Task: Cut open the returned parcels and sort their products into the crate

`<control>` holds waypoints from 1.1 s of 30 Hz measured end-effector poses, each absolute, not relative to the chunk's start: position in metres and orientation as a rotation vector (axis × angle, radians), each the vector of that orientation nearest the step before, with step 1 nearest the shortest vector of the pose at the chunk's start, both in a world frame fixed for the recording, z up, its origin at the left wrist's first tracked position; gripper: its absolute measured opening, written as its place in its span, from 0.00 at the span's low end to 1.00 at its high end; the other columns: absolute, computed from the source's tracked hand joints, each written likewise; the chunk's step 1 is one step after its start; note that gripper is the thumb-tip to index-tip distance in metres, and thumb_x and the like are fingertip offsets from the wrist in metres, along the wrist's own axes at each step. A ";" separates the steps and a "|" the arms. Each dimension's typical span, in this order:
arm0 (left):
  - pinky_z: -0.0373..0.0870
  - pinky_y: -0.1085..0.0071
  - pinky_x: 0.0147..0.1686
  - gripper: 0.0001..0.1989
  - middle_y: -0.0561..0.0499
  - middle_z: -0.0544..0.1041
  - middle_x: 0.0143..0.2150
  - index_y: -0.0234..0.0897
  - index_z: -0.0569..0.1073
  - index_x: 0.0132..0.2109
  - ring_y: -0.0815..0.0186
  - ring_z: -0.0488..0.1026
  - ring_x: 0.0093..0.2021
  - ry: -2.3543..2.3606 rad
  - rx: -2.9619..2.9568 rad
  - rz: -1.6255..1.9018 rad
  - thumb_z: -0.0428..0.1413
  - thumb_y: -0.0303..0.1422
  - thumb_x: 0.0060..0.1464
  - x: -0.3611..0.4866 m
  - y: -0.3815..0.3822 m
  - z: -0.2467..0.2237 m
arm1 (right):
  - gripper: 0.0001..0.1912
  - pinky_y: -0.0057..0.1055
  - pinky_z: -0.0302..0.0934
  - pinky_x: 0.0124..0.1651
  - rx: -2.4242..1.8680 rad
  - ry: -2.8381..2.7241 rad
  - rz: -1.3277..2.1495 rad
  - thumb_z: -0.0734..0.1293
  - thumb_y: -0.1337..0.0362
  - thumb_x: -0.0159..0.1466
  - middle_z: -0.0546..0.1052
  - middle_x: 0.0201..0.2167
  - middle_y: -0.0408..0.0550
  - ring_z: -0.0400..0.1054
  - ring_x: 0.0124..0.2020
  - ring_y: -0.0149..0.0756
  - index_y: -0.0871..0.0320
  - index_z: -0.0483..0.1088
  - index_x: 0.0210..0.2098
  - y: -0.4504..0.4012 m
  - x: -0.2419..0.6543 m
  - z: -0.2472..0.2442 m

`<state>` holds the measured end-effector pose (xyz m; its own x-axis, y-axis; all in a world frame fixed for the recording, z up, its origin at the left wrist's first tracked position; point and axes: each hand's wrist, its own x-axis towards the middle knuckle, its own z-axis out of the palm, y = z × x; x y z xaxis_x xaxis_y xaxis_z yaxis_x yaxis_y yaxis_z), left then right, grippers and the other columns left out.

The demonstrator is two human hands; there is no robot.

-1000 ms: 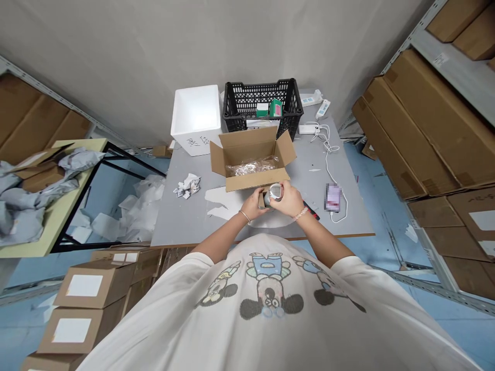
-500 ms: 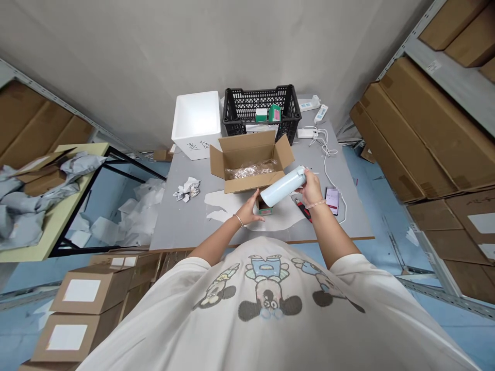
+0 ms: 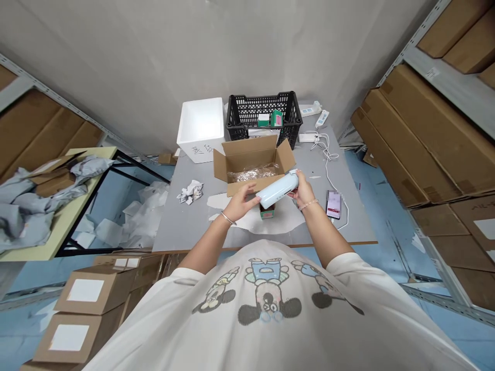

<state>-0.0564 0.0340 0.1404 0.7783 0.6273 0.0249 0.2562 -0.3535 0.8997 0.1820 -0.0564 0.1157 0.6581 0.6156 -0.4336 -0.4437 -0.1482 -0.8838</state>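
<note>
A pale blue insulated bottle (image 3: 278,189) is held tilted over the table, its lid end up to the right and printed lettering along its lower side. My right hand (image 3: 303,191) grips it near the lid. My left hand (image 3: 238,204) is at the bottle's base, thumb and fingers bent around that end. Below the bottle, a small open green and brown box (image 3: 267,212) stands on torn white paper (image 3: 251,224). Just behind is an open cardboard box (image 3: 247,149) with clear plastic wrap (image 3: 253,173) inside.
A white foam box (image 3: 201,129) and a black crate (image 3: 265,105) with small green boxes stand at the back. Crumpled paper (image 3: 190,191) lies left; a phone (image 3: 333,205) with a white cable lies right. Stacked cartons (image 3: 81,291) and a side table (image 3: 62,226) with grey parcels are at left.
The bottle has rolled so its lettering shows and has shifted slightly left. My left hand has risen from beside the small box to the bottle's base. The red-handled tool is no longer visible.
</note>
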 end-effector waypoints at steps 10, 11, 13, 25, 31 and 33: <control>0.75 0.55 0.46 0.32 0.41 0.74 0.55 0.38 0.66 0.59 0.52 0.75 0.50 0.762 1.516 0.336 0.62 0.43 0.49 -0.033 -0.004 0.136 | 0.33 0.31 0.66 0.30 -1.431 -0.443 1.042 0.56 0.32 0.58 0.75 0.31 0.45 0.70 0.29 0.35 0.52 0.66 0.44 -0.056 0.165 0.129; 0.77 0.57 0.43 0.31 0.40 0.75 0.54 0.37 0.65 0.59 0.53 0.76 0.48 0.758 1.368 0.272 0.60 0.45 0.51 -0.034 -0.004 0.134 | 0.32 0.32 0.67 0.31 -1.387 -0.446 1.078 0.56 0.33 0.58 0.75 0.32 0.46 0.70 0.30 0.36 0.52 0.66 0.44 -0.058 0.166 0.131; 0.78 0.59 0.40 0.31 0.39 0.76 0.52 0.35 0.64 0.59 0.55 0.78 0.44 0.737 1.124 0.175 0.55 0.48 0.55 -0.038 -0.004 0.130 | 0.28 0.35 0.68 0.33 -1.300 -0.445 1.160 0.59 0.37 0.59 0.75 0.34 0.46 0.71 0.32 0.37 0.52 0.65 0.46 -0.064 0.169 0.134; 0.72 0.70 0.25 0.34 0.36 0.79 0.47 0.31 0.71 0.55 0.60 0.78 0.34 0.596 0.846 -0.081 0.38 0.53 0.58 -0.045 0.001 0.118 | 0.18 0.38 0.71 0.33 -1.276 -0.358 1.322 0.70 0.54 0.52 0.74 0.32 0.46 0.71 0.31 0.37 0.55 0.66 0.40 -0.071 0.172 0.127; 0.70 0.67 0.28 0.39 0.39 0.79 0.39 0.34 0.74 0.43 0.58 0.77 0.33 0.992 1.264 0.047 0.34 0.62 0.56 -0.049 0.019 0.096 | 0.23 0.34 0.69 0.31 -1.415 -0.545 0.991 0.71 0.52 0.49 0.70 0.33 0.41 0.67 0.32 0.35 0.54 0.62 0.38 -0.075 0.178 0.139; 0.70 0.65 0.32 0.32 0.41 0.78 0.36 0.37 0.72 0.36 0.57 0.76 0.35 1.210 1.589 0.205 0.40 0.61 0.56 -0.050 0.025 0.085 | 0.25 0.32 0.67 0.32 -1.520 -0.619 0.754 0.72 0.52 0.48 0.69 0.34 0.41 0.65 0.32 0.33 0.53 0.61 0.39 -0.076 0.177 0.142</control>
